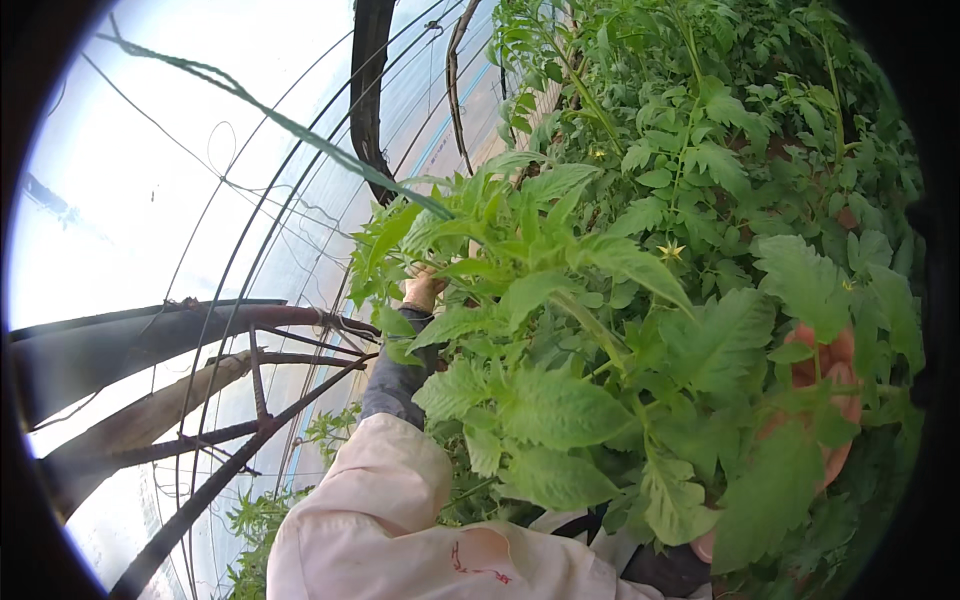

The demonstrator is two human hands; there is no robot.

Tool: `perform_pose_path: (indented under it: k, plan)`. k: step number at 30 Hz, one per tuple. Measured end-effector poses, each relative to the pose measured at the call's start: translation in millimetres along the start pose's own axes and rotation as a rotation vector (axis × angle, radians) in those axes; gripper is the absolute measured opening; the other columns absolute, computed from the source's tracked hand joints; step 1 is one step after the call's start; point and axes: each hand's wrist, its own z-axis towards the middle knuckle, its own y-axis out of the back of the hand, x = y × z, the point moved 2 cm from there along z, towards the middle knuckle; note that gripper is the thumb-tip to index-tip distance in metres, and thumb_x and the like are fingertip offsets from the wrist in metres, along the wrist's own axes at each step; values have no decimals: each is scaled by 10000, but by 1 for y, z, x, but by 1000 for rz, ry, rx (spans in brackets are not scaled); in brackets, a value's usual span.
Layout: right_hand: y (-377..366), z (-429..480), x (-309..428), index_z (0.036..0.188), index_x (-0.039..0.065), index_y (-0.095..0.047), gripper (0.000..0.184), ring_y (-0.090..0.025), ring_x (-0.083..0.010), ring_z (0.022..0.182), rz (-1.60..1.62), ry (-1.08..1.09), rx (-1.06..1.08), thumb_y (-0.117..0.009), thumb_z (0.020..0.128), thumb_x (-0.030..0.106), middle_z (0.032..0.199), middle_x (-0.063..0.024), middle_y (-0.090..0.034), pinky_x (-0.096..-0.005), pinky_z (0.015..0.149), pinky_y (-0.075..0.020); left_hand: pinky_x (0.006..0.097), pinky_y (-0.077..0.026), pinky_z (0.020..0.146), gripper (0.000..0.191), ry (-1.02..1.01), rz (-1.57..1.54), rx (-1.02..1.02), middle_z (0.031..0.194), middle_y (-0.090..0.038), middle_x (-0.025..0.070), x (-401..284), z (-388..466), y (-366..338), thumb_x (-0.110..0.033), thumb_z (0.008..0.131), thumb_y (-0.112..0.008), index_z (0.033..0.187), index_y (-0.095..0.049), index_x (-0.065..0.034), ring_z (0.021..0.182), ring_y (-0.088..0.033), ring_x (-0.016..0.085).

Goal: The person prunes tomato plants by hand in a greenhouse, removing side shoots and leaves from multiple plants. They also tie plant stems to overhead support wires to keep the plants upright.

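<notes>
A leafy tomato plant (pixel 540 277) fills the middle of the head view, its thick stem (pixel 600 330) leaning across in front of me. My left hand (pixel 425 287) reaches into the foliage at the plant's left side. Leaves cover its fingers, so any hold there is hidden. At the right, my right hand (pixel 840 375) is partly screened by leaves. A green side stem (pixel 832 390) crosses in front of its palm; whether the fingers grip it cannot be made out. A green twine (pixel 315 139) slants down from the upper left to the plant's top.
Dark curved supports (pixel 371 90) and a metal truss (pixel 262 427) stand at the left. Behind them stretches translucent plastic sheeting (pixel 150 187) with thin wires. Dense tomato plants, one bearing a yellow flower (pixel 671 251), crowd the right. My pale jacket (pixel 420 555) shows at the bottom.
</notes>
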Motion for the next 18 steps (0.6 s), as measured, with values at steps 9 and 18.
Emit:
perform_pose_path:
  k: [9,18]
  plan:
    - [62,-44,44,1184,-134,-575,356,-608,-261,886,-256,404,111,-390,989,98,1028,-202,-646,-336,784,-482,298,-492,570,233,720,-770,-331,876,-678,54,-118,-133,65,-231,963,-657,1064,-696,-24,666,-606,146]
    - [71,-112,61,1126,-46,-665,234,-621,-130,845,-106,-169,1067,-504,957,-28,960,-91,-684,-247,741,-488,247,-463,560,242,698,-850,-269,808,-651,13,-200,-274,83,-238,990,-640,1074,-695,-17,598,-545,102]
